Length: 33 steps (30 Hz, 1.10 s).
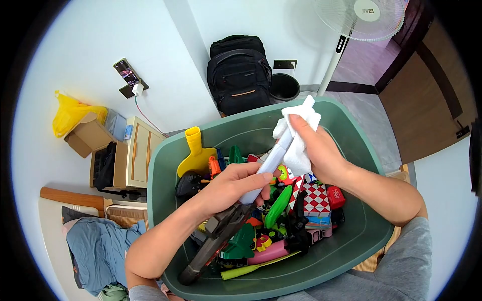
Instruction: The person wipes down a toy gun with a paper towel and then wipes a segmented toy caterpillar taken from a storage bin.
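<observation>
The left hand curled fingers around one lavender plastic rod; beyond them, the right hand pinched one crumpled white cloth.

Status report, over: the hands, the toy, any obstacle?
Left hand gripping long toy. Right hand holding white cloth at its end. Toy over green bin; nothing visibly blocking.

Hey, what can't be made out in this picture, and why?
In the head view:
Far end of the pale rod: covered by the white cloth and right hand.
Floor of the green tub: mostly under piled toys.
Top of the fan: cut by the upper edge.
Screen details on the phone: too small.
</observation>
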Each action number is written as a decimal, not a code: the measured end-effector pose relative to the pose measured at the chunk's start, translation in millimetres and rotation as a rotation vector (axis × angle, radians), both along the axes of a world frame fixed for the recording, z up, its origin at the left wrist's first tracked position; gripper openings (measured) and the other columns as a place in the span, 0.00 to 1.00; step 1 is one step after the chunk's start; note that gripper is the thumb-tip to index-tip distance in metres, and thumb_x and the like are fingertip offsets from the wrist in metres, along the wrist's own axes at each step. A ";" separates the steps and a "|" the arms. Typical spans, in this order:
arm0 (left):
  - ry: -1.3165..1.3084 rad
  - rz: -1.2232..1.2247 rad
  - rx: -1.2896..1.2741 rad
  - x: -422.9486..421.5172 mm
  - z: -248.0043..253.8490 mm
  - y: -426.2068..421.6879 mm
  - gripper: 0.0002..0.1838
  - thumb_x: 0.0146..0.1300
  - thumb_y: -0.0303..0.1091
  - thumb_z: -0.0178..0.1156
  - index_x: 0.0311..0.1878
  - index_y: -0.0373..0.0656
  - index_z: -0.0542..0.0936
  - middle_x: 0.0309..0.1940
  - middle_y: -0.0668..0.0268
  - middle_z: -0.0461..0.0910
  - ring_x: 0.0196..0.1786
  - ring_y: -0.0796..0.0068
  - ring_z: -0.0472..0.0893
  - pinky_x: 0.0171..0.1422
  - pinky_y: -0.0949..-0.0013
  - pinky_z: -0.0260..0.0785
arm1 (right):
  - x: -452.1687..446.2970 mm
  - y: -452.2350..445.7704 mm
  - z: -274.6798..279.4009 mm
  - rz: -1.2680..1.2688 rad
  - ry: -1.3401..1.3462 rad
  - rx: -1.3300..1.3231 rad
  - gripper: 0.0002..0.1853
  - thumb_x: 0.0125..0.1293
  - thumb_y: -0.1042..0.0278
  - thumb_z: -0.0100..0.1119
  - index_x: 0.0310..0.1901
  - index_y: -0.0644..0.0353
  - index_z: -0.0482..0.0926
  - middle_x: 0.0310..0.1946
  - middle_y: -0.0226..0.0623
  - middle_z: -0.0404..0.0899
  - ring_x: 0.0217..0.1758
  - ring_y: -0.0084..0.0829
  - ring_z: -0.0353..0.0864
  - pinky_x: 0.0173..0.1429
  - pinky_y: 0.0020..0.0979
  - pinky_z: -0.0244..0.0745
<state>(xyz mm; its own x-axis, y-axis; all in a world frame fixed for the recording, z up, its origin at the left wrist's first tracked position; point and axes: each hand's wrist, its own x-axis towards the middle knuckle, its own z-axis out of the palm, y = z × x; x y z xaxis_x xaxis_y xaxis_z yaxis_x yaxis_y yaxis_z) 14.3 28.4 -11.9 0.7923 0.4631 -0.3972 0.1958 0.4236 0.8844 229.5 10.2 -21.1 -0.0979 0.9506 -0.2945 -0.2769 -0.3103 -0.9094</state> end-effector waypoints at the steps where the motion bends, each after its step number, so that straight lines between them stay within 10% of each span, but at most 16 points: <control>1: -0.001 -0.004 0.000 0.2 0.7 -0.3 0.22 0.71 0.42 0.50 0.60 0.36 0.73 0.30 0.66 0.77 0.34 0.79 0.77 0.42 0.75 0.70 | -0.4 0.2 3.6 -0.026 0.011 -0.019 0.24 0.71 0.43 0.45 0.47 0.59 0.73 0.38 0.34 0.76 0.40 0.26 0.78 0.42 0.30 0.74; 33: -0.001 0.015 -0.004 -1.9 -3.8 2.4 0.19 0.70 0.42 0.53 0.52 0.35 0.77 0.31 0.65 0.79 0.32 0.77 0.79 0.39 0.73 0.72 | -1.7 0.6 -0.7 -0.067 -0.011 0.059 0.23 0.69 0.44 0.51 0.47 0.59 0.71 0.37 0.35 0.76 0.38 0.26 0.79 0.41 0.31 0.77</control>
<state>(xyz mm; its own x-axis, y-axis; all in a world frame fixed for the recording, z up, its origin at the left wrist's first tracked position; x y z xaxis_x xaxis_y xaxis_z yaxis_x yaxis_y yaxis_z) 12.4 30.8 -15.7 0.7860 0.4730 -0.3980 0.1885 0.4299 0.8830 227.9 10.8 -21.8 -0.0309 0.9705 -0.2390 -0.2850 -0.2378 -0.9286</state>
